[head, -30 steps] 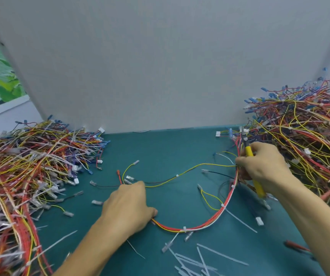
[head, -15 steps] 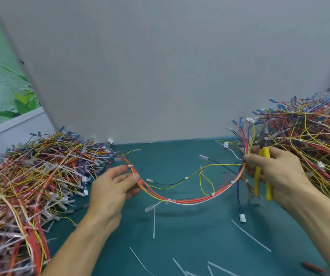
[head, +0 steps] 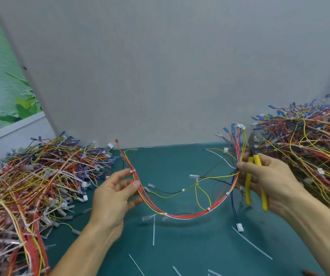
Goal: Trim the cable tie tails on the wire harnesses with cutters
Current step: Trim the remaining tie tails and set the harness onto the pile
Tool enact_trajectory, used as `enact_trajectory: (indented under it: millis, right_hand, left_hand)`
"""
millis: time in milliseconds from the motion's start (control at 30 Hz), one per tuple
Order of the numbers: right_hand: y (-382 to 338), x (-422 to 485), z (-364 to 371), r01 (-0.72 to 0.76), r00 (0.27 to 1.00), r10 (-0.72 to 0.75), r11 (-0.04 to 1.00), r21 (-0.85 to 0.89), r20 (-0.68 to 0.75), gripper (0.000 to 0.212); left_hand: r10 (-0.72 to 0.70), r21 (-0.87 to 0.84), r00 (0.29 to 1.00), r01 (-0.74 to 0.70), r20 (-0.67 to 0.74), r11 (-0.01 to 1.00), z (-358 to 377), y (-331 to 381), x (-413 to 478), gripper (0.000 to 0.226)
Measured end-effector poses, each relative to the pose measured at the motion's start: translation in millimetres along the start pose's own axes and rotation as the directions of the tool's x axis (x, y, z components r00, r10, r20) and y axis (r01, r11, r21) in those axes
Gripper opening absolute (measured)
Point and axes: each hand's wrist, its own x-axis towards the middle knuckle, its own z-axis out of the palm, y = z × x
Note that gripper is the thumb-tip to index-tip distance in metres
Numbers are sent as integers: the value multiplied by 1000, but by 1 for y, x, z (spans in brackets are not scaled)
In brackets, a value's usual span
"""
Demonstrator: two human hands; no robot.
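A red, yellow and white wire harness (head: 180, 215) hangs in a U-shaped loop above the green mat (head: 180, 160). My left hand (head: 116, 194) pinches its left arm lightly between thumb and fingers. My right hand (head: 269, 182) grips the yellow-handled cutters (head: 248, 188), jaws pointing up, and pinches the harness's right arm between thumb and index finger. Small white cable ties sit along the loop. One long white tail (head: 153, 230) hangs down near the loop's lowest part.
A big pile of harnesses (head: 31, 186) lies at the left and another pile (head: 309, 152) at the right, behind my right hand. Several cut tie tails (head: 251, 244) lie on the mat's near part. A grey panel (head: 160, 76) stands behind the mat.
The harness lay on the mat under both hands and now hangs lifted between them. My left hand rose from pressing it down to holding its left arm; the cutters now point upward.
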Motion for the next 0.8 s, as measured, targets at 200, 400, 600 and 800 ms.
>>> enact_trajectory:
  millis: [200,400,600,800]
  right_hand:
    - [4,-14,17,5,983,7,998,-70,183,16]
    - [2,-22,23,19,964,22,989,-147,267,16]
    - [1,-21,24,-45,971,86,983,-180,222,15]
    - [-6,-18,23,-328,933,312,942,69,178,17]
  left_hand:
    - [118,126,977,-141,176,982,6,-5,-6,40]
    - [153,162,949,-202,275,966,7,-5,-9,47]
    - [146,174,950,-199,276,964,7,-3,-10,48]
    - [111,119,975,-136,195,984,7,-1,-10,43]
